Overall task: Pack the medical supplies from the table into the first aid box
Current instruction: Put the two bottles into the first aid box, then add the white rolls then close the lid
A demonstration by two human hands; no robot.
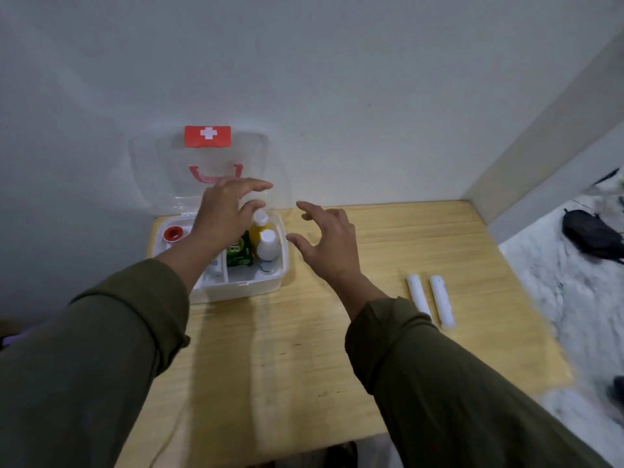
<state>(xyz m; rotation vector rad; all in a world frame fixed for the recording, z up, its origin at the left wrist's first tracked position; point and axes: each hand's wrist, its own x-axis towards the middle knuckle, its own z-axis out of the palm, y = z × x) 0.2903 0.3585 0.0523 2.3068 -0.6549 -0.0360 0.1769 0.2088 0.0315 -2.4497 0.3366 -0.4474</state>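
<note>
The white first aid box stands open at the table's back left, its clear lid with a red cross label leaning against the wall. Inside stand a yellow bottle, a white bottle, a green packet and a red tape roll. My left hand hovers over the box with fingers spread, holding nothing. My right hand hangs open just right of the box, above the table. Two white rolls lie on the table to the right.
The wooden table sits in a corner, with walls behind and at the left. Its right edge drops to a marbled floor where a black bag lies. A thin white cable trails off the front edge.
</note>
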